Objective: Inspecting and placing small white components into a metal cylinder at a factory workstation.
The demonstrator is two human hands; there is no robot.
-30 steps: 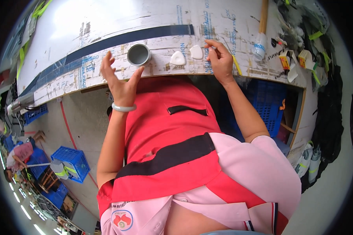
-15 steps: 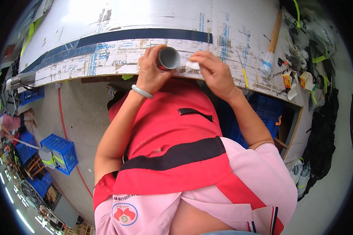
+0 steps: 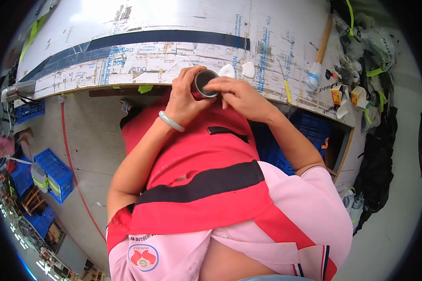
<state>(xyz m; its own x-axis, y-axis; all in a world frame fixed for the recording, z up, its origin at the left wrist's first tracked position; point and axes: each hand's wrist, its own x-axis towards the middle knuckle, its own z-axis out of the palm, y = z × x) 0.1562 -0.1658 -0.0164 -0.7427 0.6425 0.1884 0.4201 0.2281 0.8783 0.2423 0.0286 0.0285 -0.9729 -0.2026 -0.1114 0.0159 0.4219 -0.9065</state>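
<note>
My left hand (image 3: 183, 93) is wrapped around a small cylindrical canister (image 3: 198, 92) with a dark red outside and a grey inside. The canister's open mouth tilts up toward me, just over the table's near edge. At its right side, my right hand (image 3: 239, 96) has its fingers bent together over the rim, with the fingertips reaching into the mouth. Whether those fingertips pinch anything is hidden. Just beyond the canister, two white pieces lie on the table: a round lid-like one (image 3: 227, 70) and a flat rounded one (image 3: 248, 70).
The worn white table (image 3: 173, 58) carries a long dark strip (image 3: 169, 38), a yellow stick-like tool (image 3: 287, 91), a wooden-handled tool (image 3: 324, 40) and small boxes (image 3: 358, 96). A metal cylinder (image 3: 18, 90) sits at the left edge. A blue crate (image 3: 54, 175) stands on the floor.
The right hand has let go of the white lid, which now lies on the table. It has moved left to the canister's mouth. The canister has shifted slightly downward.
</note>
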